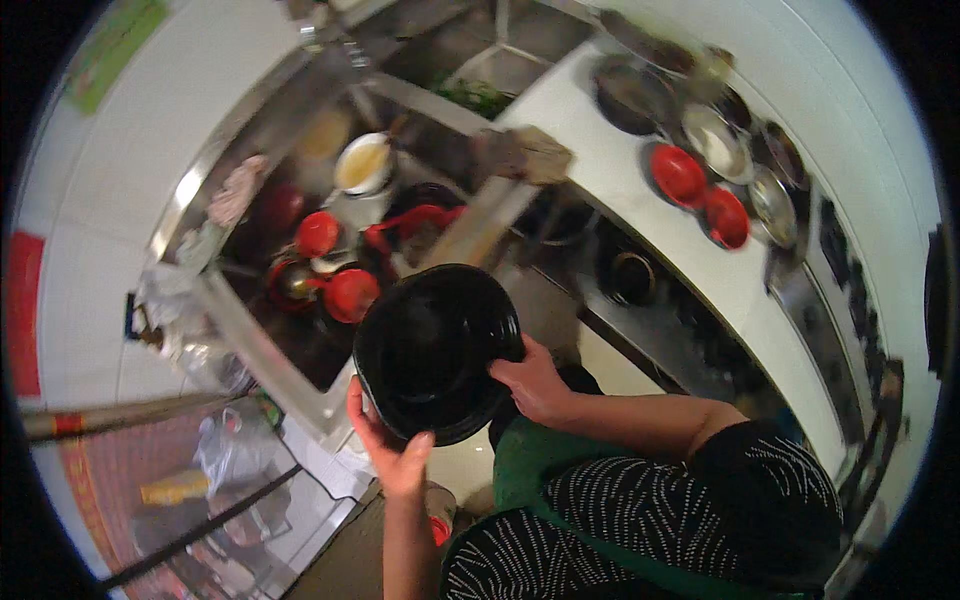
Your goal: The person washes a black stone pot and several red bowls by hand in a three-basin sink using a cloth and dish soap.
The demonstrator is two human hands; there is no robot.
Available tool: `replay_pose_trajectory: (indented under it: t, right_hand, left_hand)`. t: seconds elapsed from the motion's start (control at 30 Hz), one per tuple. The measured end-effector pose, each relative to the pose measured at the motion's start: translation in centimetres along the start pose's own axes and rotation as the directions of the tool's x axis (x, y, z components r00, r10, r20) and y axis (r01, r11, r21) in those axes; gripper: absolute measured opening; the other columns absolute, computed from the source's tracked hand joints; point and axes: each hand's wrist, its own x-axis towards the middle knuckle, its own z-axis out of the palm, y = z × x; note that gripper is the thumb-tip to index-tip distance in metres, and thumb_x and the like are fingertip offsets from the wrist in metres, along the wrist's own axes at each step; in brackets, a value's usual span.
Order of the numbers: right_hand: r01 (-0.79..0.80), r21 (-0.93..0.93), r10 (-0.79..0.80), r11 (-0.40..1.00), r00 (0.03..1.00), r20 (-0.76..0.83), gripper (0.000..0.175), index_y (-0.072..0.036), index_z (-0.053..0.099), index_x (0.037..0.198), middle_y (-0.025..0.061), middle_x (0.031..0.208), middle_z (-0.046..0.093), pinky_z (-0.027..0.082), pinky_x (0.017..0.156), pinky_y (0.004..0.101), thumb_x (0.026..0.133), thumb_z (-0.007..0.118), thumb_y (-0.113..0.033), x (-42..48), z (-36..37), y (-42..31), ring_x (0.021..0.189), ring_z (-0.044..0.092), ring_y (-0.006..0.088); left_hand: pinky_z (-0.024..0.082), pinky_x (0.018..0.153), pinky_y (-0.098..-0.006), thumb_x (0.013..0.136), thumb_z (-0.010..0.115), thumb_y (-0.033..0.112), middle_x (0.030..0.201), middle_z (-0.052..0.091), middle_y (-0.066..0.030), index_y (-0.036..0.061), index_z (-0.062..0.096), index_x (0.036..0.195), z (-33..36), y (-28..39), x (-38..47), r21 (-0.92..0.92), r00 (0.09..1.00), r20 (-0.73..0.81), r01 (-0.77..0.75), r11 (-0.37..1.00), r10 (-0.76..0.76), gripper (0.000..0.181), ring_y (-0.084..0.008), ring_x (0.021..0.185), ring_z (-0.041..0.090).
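Both hands hold a large glossy black bowl (431, 337), tilted so its dark inside faces me. My left hand (397, 457) grips the lower left rim, thumb over the edge and fingers behind. On the right rim, my right hand (534, 379) has its thumb on the near side, with the other fingers partly hidden. Just beyond the bowl lies a metal sink (300, 375) with dishes in it. Red bowls (352, 295) are in its near part. A white bowl (364, 165) with yellowish contents sits farther back.
A white counter (757, 300) curves along the right, bearing red bowls (677, 176), metal bowls (771, 206) and a dark pan (634, 94). Greens (472, 96) lie in the far basin. A pink cloth (238, 191) hangs on the sink's left edge. Plastic bags (236, 450) are at lower left.
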Motion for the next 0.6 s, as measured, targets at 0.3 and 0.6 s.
replay_pose_trajectory:
  t: [0.3,0.6]
  right_hand:
    - [-0.044,0.076,0.074,0.996,0.886,-0.457,0.038,-0.004,0.049,0.109,0.0079,0.093,0.057,0.051,0.065,0.0382,0.071,0.056,-0.004,-1.7,-24.9,1.9,0.082,0.057,0.0227]
    - [-0.132,-0.538,-0.259,0.832,0.766,-0.588,0.04,-0.004,0.047,0.114,0.0157,0.105,0.053,0.054,0.069,0.0424,0.078,0.058,-0.016,10.1,-55.2,5.3,0.092,0.056,0.0313]
  left_hand:
    - [0.047,0.07,-0.0266,0.078,0.058,0.003,0.083,0.058,-0.0075,-0.002,0.055,0.095,-10.8,-9.8,-10.6,0.275,0.832,-0.526,0.364,0.89,-0.178,0.017,-0.0153,0.072,0.056]
    - [0.048,0.053,-0.0284,0.073,0.054,-0.002,0.073,0.058,-0.0102,-0.0073,0.055,0.09,-16.9,-22.5,-29.2,0.313,0.702,-0.651,0.595,0.74,-0.289,0.018,-0.0171,0.059,0.056]
